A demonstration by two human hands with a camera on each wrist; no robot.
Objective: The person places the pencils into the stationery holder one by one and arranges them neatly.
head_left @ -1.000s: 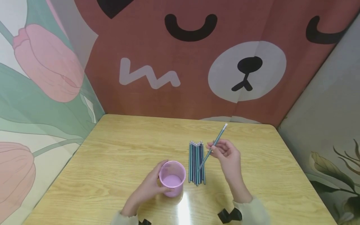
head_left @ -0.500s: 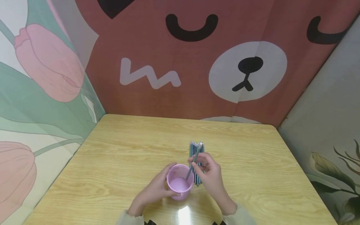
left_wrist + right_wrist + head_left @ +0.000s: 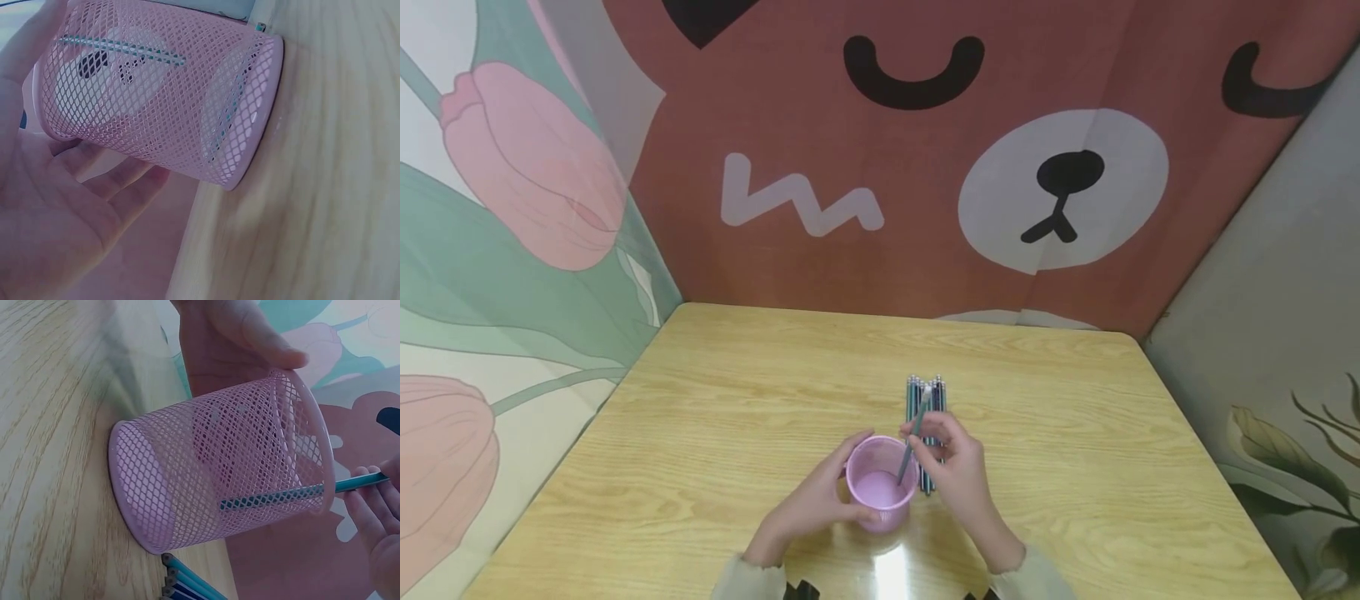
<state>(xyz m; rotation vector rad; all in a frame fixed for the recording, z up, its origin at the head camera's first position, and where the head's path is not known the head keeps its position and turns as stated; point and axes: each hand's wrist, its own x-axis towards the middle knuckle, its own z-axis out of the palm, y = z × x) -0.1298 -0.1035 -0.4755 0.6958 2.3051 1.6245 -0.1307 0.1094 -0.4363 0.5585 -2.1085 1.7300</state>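
My left hand (image 3: 816,504) grips a pink mesh pencil cup (image 3: 883,520), thumb on the near side at the rim and fingers round the far left side. The cup's base is close on the tabletop, its mouth facing up. With thumb and fingertips my right hand (image 3: 961,462) pinches a teal pencil (image 3: 919,417), its white eraser end up. In the right wrist view the pencil (image 3: 359,483) slants over the rim, its lower part inside the cup and its end above the bottom. No other pencil shows in the cup.
Several blue and teal pencils (image 3: 913,393) lie side by side just right of the cup, partly covered by my right hand. The wooden table (image 3: 737,400) ends at a bear-print cloth (image 3: 820,275) behind it. A tulip-print cloth (image 3: 535,208) hangs at the left.
My right hand has come left from over the row of pencils, bringing the pencil into the cup. The left hand has shifted the cup slightly right. Over the last half second little moves.
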